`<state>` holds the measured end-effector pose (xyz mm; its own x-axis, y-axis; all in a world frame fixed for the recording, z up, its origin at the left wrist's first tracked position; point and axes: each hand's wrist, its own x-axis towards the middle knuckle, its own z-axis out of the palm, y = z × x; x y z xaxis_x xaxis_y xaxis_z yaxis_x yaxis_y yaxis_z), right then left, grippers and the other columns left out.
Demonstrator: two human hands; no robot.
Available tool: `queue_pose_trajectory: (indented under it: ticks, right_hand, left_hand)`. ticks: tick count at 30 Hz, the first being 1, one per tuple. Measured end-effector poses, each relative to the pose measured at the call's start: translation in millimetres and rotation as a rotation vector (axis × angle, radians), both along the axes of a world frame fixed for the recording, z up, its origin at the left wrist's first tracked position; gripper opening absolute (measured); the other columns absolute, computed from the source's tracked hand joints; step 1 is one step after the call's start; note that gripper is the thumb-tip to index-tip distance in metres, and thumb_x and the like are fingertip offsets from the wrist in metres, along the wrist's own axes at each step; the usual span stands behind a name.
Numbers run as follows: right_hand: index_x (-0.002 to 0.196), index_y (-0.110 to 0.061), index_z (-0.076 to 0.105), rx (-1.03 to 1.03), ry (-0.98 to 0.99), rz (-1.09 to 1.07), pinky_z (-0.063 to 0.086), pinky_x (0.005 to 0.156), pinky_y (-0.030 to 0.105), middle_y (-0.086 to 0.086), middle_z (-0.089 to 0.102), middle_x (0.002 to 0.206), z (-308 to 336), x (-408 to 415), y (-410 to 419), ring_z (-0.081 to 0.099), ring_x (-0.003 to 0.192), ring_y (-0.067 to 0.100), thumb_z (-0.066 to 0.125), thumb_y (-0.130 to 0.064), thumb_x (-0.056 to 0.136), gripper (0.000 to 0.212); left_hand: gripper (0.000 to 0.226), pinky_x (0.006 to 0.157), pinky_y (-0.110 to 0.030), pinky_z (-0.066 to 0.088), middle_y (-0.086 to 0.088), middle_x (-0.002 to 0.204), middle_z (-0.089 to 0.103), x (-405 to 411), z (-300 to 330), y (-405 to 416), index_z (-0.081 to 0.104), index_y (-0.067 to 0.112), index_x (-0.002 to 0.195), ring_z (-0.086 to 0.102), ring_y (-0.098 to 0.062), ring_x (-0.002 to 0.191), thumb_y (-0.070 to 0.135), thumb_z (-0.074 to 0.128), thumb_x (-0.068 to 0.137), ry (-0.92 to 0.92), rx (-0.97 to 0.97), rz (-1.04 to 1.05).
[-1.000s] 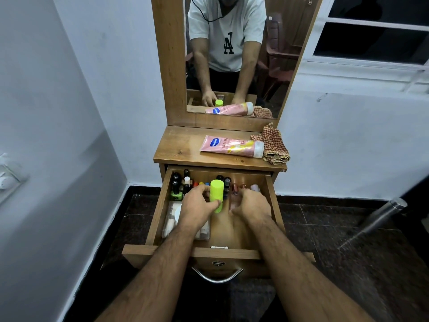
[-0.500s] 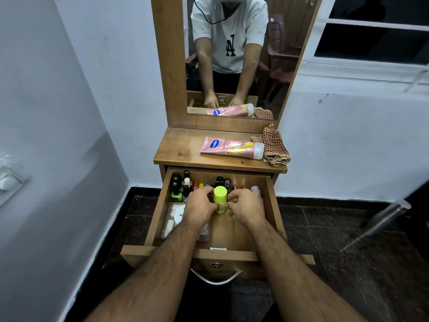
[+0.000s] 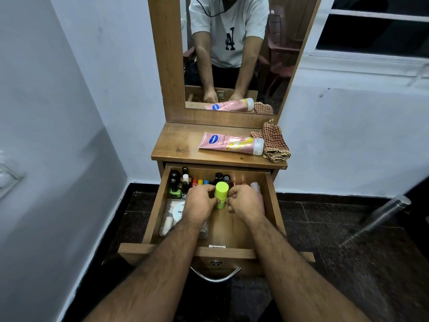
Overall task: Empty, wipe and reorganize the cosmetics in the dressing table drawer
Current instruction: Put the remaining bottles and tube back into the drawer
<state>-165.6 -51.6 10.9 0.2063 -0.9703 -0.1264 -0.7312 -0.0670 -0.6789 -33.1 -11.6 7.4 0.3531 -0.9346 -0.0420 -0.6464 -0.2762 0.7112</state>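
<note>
The wooden drawer (image 3: 153,212) of the dressing table is pulled open. A lime-green stick container (image 3: 221,189) stands upright in its middle. My left hand (image 3: 199,203) grips the stick from the left, thumb against its lower part. From the right, my right hand (image 3: 247,203) pinches it with curled fingers. Several nail polish bottles (image 3: 178,182) and small tubes line the drawer's back wall. A clear pouch (image 3: 172,216) lies at the drawer's left, partly under my left forearm.
On the table top (image 3: 178,145) lie a pink lotion tube (image 3: 229,144) and a crumpled checked cloth (image 3: 275,142). The mirror (image 3: 232,54) rises behind. A wall stands close on the left, and a metal pole (image 3: 380,214) leans over the dark floor at the right.
My right hand has moved left from over the drawer's right side and closed on the green stick. The left hand kept its hold on the stick.
</note>
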Motion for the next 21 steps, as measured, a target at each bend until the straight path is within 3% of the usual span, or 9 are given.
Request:
queue_pose_trajectory:
  ticks: [8,15,18,21]
  right_hand:
    - [0.097,-0.014,0.075,-0.033,0.050,0.015,0.059,0.082,0.036,0.002,0.073,0.086,0.7,2.1,0.7,0.069,0.085,0.015,0.068,-0.014,0.091,0.010]
    - [0.094,-0.013,0.075,-0.014,0.039,0.006,0.060,0.079,0.037,0.002,0.073,0.083,-1.6,3.4,-1.1,0.070,0.083,0.016,0.067,-0.013,0.091,0.009]
    - [0.093,-0.013,0.074,-0.007,0.023,-0.002,0.062,0.073,0.037,0.003,0.073,0.083,-3.6,1.6,-1.0,0.071,0.077,0.015,0.066,-0.012,0.092,0.009]
    - [0.094,-0.016,0.074,0.003,-0.066,-0.086,0.061,0.061,0.027,0.008,0.071,0.096,-4.6,-4.7,-2.6,0.070,0.070,0.013,0.064,-0.011,0.091,0.011]
  left_hand:
    - [0.038,0.091,-0.027,0.048,-0.007,0.117,0.071,0.7,-1.6,-0.4,0.069,0.015,0.122,0.063,-0.019,0.108,0.022,0.075,0.086,-0.057,0.033,0.008]
    - [0.038,0.095,-0.029,0.048,-0.006,0.119,0.070,0.6,-1.6,-1.1,0.068,0.014,0.123,0.062,-0.019,0.111,0.019,0.074,0.086,-0.055,0.030,-0.005]
    - [0.040,0.097,-0.030,0.049,-0.005,0.121,0.069,0.8,-1.5,0.0,0.068,0.014,0.124,0.061,-0.019,0.113,0.019,0.074,0.086,-0.043,0.031,0.000]
    - [0.035,0.097,-0.030,0.051,-0.005,0.119,0.070,2.8,-1.6,1.6,0.068,0.013,0.124,0.064,-0.016,0.107,0.011,0.070,0.089,0.007,-0.009,0.060]
